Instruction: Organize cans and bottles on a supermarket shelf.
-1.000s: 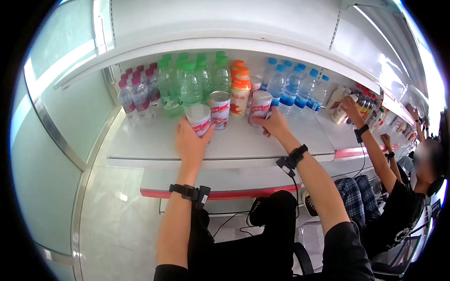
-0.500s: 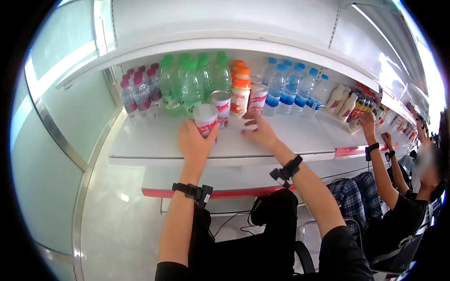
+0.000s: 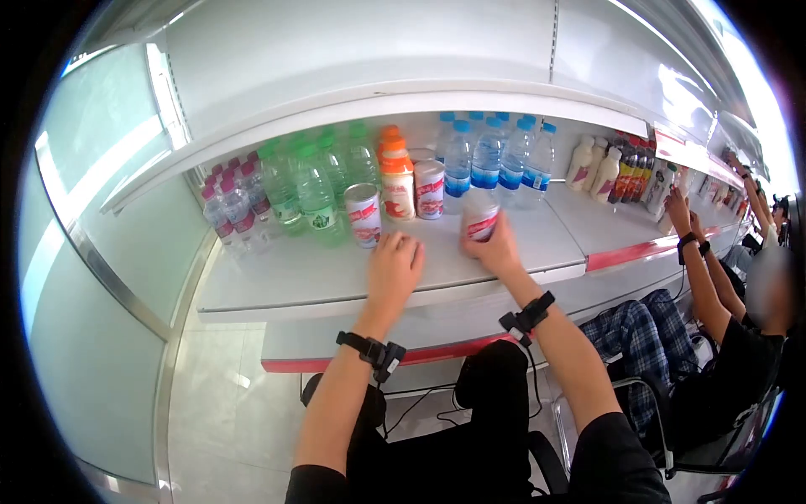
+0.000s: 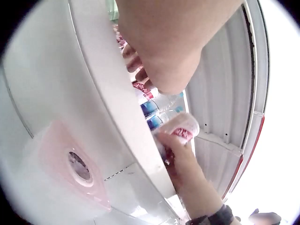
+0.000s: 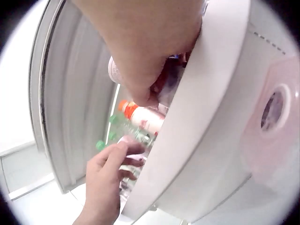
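In the head view my right hand grips a white-and-red can from its near right side, close over the shelf in front of the blue-capped water bottles. My left hand holds nothing. Its fingers are loosely bent, just in front of a second such can. A third can stands beside the orange-capped bottle. The left wrist view shows the right hand's thumb and fingers round the held can. In the right wrist view the left hand has its fingers apart.
Green-capped bottles and small pink-capped bottles stand on the left of the white shelf. An upper shelf overhangs them. To the right, another person's hand is among more bottles.
My right hand set down a can beside the orange-capped bottle and let go. The can that was in my left hand is now in my right, farther right. The head view has shifted.
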`<action>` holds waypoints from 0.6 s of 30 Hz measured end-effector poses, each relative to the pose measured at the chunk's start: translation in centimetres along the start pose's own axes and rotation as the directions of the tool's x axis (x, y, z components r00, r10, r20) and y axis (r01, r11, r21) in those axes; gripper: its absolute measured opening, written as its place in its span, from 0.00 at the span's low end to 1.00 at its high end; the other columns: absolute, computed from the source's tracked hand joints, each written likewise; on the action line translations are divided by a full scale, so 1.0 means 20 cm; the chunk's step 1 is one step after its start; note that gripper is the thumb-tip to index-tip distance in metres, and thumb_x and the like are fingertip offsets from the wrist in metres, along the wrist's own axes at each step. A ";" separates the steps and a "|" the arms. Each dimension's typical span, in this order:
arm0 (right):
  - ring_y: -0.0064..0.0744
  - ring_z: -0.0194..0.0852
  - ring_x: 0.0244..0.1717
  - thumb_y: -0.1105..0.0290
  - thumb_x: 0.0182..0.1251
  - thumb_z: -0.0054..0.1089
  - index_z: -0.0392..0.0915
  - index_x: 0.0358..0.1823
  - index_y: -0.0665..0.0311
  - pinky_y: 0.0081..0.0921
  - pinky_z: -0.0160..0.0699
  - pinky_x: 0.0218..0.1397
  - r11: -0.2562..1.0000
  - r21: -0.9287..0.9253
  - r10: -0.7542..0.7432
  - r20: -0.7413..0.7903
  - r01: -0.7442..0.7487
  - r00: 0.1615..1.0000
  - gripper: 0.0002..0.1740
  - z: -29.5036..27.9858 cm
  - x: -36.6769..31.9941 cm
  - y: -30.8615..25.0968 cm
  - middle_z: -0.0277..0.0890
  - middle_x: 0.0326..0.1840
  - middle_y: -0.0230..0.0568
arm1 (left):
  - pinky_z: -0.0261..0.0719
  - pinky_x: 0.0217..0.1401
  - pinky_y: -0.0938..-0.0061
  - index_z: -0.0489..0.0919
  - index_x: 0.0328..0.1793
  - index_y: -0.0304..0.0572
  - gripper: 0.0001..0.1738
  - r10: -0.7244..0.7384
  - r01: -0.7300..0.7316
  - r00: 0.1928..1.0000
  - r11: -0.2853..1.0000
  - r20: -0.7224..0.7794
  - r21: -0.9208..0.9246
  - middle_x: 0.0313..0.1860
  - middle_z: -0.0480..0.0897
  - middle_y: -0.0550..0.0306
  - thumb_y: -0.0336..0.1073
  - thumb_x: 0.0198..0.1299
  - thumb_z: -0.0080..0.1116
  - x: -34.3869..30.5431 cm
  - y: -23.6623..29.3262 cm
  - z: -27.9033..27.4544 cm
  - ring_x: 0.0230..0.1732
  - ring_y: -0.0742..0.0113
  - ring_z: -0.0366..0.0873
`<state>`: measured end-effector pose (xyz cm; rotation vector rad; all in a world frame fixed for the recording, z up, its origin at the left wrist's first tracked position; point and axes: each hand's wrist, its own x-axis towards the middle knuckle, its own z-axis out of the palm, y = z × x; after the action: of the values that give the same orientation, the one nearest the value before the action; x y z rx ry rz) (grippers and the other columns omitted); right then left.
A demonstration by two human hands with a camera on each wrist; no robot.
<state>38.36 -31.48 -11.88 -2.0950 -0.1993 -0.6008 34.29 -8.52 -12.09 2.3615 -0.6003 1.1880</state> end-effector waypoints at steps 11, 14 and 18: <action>0.61 0.66 0.55 0.66 0.47 0.75 0.63 0.60 0.71 0.51 0.74 0.56 0.986 -0.118 0.062 -0.404 -0.119 0.913 0.40 -0.19 0.03 0.15 0.75 0.50 0.57 | 0.85 0.49 0.58 0.79 0.62 0.40 0.24 0.061 -0.066 0.998 0.971 0.029 0.232 0.59 0.80 0.55 0.41 0.61 0.64 0.60 0.02 0.31 0.47 0.50 0.85; 0.61 0.66 0.54 0.66 0.46 0.75 0.64 0.60 0.71 0.50 0.74 0.56 0.988 -0.123 0.038 -0.399 -0.095 0.916 0.40 -0.19 0.04 0.16 0.75 0.52 0.57 | 0.85 0.50 0.60 0.81 0.61 0.40 0.26 0.053 -0.067 0.996 0.978 0.076 0.196 0.61 0.80 0.58 0.44 0.58 0.65 0.60 0.01 0.34 0.48 0.52 0.85; 0.61 0.66 0.54 0.67 0.46 0.76 0.64 0.59 0.70 0.49 0.73 0.57 0.986 -0.147 0.014 -0.425 -0.084 0.905 0.39 -0.18 0.03 0.17 0.76 0.52 0.57 | 0.84 0.47 0.60 0.82 0.56 0.41 0.25 0.125 -0.110 0.991 0.969 -0.055 0.220 0.57 0.81 0.58 0.47 0.56 0.67 0.52 0.05 0.31 0.51 0.54 0.84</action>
<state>38.95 -36.45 -12.40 -2.0583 0.1561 -1.0527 43.25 -14.69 -6.81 2.4797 -0.6240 1.4476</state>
